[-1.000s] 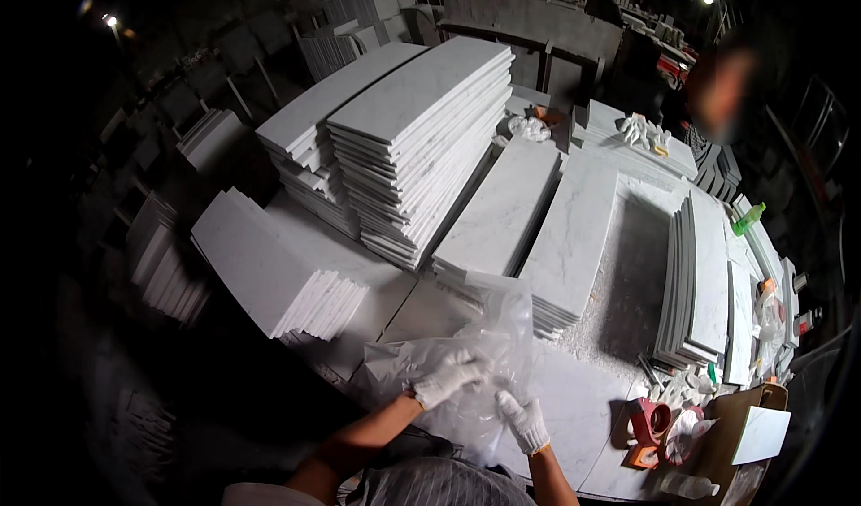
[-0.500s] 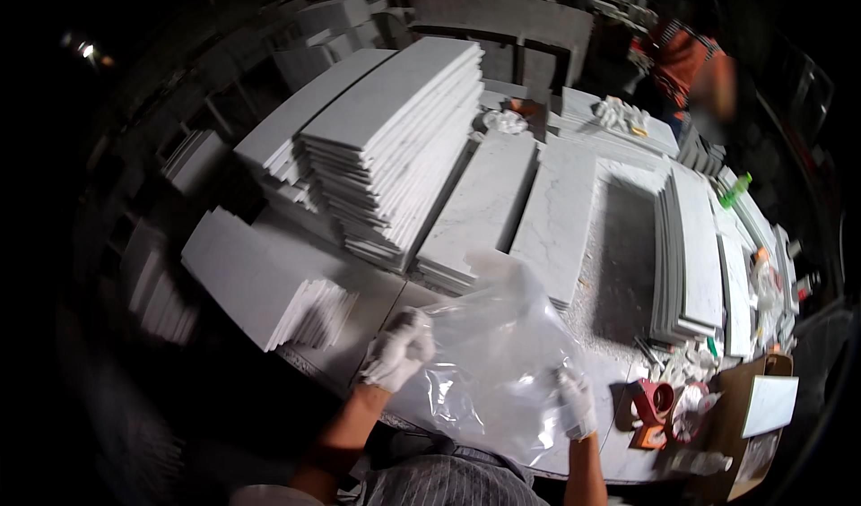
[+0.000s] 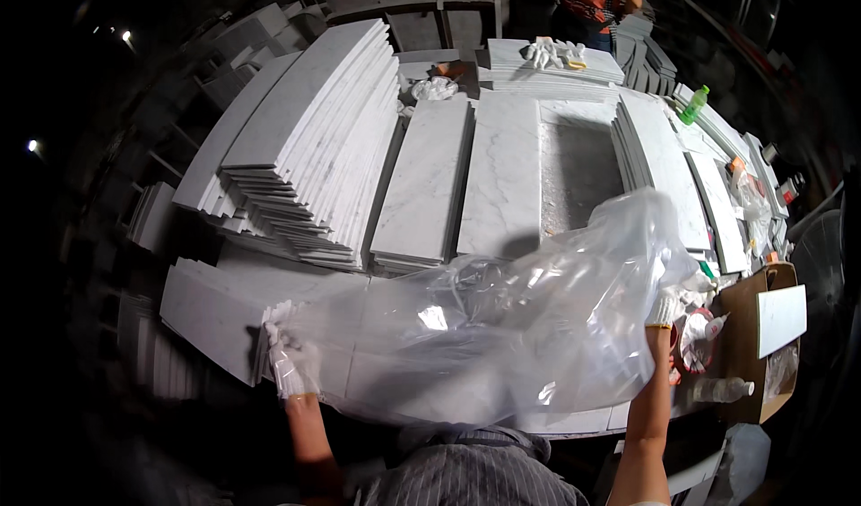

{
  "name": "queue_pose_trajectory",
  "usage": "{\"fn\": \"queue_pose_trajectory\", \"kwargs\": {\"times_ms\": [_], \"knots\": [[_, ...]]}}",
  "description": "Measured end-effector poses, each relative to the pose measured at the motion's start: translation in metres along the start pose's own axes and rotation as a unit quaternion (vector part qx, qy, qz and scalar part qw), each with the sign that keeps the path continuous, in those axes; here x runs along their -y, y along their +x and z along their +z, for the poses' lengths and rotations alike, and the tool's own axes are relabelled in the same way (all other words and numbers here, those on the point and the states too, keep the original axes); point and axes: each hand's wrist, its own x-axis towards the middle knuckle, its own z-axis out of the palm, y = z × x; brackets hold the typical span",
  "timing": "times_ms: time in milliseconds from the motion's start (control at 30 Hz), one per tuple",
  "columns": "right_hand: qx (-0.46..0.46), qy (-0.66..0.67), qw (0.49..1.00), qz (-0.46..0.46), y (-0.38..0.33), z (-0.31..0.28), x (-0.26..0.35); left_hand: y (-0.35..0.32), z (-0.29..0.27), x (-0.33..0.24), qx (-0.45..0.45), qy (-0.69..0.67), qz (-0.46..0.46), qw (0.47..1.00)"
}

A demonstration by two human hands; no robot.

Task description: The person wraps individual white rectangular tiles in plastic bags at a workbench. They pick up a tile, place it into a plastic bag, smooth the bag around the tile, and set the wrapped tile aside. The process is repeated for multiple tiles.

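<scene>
While left hand (image 3: 289, 363) and right hand (image 3: 665, 307) stretch clear plastic bag (image 3: 502, 327), bag empty.

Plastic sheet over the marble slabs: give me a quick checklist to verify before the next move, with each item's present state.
1. Left hand grips the plastic sheet edge: ok.
2. Right hand grips the opposite edge: ok.
3. Sheet spread wide between both hands: ok.
4. Sheet flat, free of wrinkles: not ok, it billows.
5. Sheet free of tears: cannot tell.
6. Tape roll clear of the sheet: cannot tell.
</scene>
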Motion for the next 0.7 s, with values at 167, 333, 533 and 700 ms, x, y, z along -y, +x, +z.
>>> {"fn": "queue_pose_trajectory", "kwargs": {"times_ms": [167, 333, 533, 700], "knots": [[-0.128, 0.034, 0.990, -0.045, 0.066, 0.005, 0.002, -0.011, -0.008, -0.008, 0.104, 0.041, 0.035, 0.993], [-0.219, 0.002, 0.970, -0.102, 0.159, 0.024, -0.044, -0.040, 0.025, -0.003, -0.080, 0.080, 0.054, 0.992], [0.047, -0.312, 0.945, 0.087, 0.138, 0.132, -0.026, -0.042, 0.015, 0.025, -0.033, 0.157, 0.098, 0.982], [0.237, -0.619, 0.745, -0.074, 0.144, 0.090, -0.100, -0.047, 0.050, 0.056, 0.073, 0.192, 0.003, 0.979]]}}
